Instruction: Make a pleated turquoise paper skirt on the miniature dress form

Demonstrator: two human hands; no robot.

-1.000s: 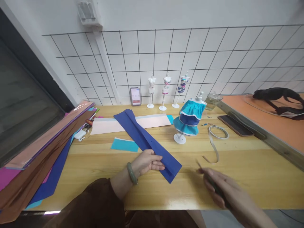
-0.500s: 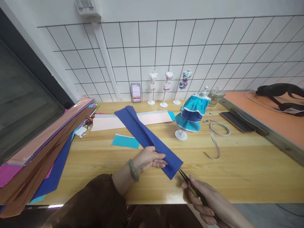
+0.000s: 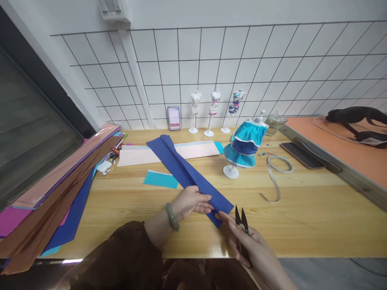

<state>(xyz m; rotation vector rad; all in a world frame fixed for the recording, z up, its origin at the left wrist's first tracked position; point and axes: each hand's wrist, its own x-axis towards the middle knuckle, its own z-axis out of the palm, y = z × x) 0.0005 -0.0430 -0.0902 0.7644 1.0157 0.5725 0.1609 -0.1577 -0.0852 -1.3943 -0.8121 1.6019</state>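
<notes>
A long dark blue folded strip (image 3: 178, 167), of crepe paper or thin cloth, slants across the table toward me. My left hand (image 3: 193, 201) grips its near part between thumb and fingers. In my right hand (image 3: 248, 241) are thread snips (image 3: 242, 219), blades apart and pointing up, clear of the strip. The right fingertips touch the strip's near end. Under the strip's far part lies a pale pink strip (image 3: 139, 156), with a small turquoise piece (image 3: 160, 179) close by. A little dress form (image 3: 244, 147) in a tiered turquoise and blue dress stands to the right.
Three small white dress forms (image 3: 214, 104) and a phone (image 3: 173, 118) stand along the tiled wall. A roll of tape (image 3: 280, 164), a dark phone (image 3: 302, 155) and a glass jar (image 3: 275, 124) are on the right. Stacked coloured sheets (image 3: 69, 177) cover the table's left end.
My right hand has turned the snips upward, away from the strip's corner, and its fingers have come to the strip's near end. My left hand keeps its grip.
</notes>
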